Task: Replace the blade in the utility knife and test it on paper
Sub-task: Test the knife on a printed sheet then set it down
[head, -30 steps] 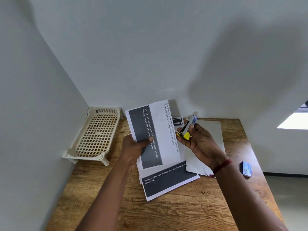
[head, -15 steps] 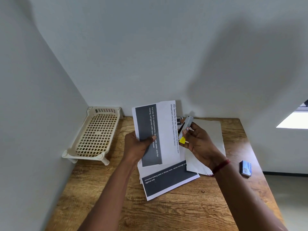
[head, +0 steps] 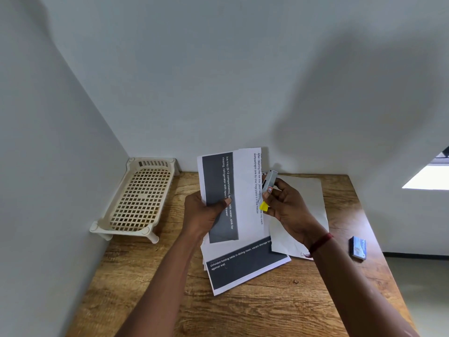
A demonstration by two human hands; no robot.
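Observation:
My left hand (head: 202, 214) holds a printed sheet of paper (head: 245, 190) upright above the table, thumb pressed on its dark grey panel. My right hand (head: 288, 207) grips a grey utility knife (head: 269, 184) with a yellow part at its lower end. The knife stands nearly upright right at the sheet's right edge. I cannot make out the blade itself. More printed sheets (head: 245, 266) and a blank white sheet (head: 306, 195) lie flat on the wooden table (head: 267, 307) under my hands.
A cream plastic lattice tray (head: 139, 198) on short legs stands in the left back corner against the walls. A small blue blade box (head: 358, 248) lies near the table's right edge. White walls close in at the left and back.
My left hand has shifted the sheet to the right and more upright. My right hand has brought the knife down and in against the sheet's right edge.

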